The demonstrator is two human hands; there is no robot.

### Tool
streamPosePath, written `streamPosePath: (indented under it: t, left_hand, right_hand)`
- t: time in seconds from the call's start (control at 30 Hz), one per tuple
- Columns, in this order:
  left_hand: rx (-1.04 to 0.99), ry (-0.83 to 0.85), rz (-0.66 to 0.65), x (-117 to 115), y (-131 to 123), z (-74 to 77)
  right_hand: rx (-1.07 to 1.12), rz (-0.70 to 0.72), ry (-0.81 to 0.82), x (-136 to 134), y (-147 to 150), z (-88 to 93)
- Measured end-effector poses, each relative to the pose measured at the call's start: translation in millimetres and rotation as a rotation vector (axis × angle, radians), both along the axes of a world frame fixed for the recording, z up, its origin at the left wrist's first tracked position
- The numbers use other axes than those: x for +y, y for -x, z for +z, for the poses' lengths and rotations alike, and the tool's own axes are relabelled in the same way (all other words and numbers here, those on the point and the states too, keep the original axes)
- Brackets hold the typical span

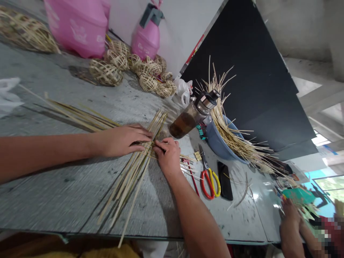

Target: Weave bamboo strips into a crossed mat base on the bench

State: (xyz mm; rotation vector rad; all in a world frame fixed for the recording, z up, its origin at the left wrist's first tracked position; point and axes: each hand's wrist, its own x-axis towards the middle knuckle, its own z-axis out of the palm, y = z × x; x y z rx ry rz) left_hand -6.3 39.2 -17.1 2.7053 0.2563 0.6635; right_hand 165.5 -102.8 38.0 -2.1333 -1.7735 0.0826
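Observation:
A bundle of thin bamboo strips (129, 175) lies crossed on the grey table (53, 200). My left hand (122, 139) rests flat on the strips where they cross, fingers stretched out and pressing them down. My right hand (168, 154) is beside it, fingers curled and pinching the strips at the crossing point. More long strips (77, 116) run off to the left behind my left arm.
A glass bottle of brown liquid (192, 114), a blue basin of bamboo strips (228, 136), red-and-yellow scissors (209, 179) and a black phone (225, 181) sit to the right. Small woven baskets (129, 68) and pink sprayers (147, 36) stand at the back. Another person's hand (290, 218) is at lower right.

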Motion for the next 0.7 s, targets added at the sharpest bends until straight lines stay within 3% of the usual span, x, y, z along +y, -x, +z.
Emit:
streamPosePath:
  t: [0.33, 0.7]
  left_hand:
    - [0.007, -0.07, 0.045, -0.8, 3.5, 1.2]
    - [0.044, 0.065, -0.032, -3.4, 2.8, 5.0]
  right_hand:
    - [0.017, 0.015, -0.06, -2.4, -1.6, -1.8]
    - [-0.141, 0.036, -0.053, -7.4, 7.5, 4.2]
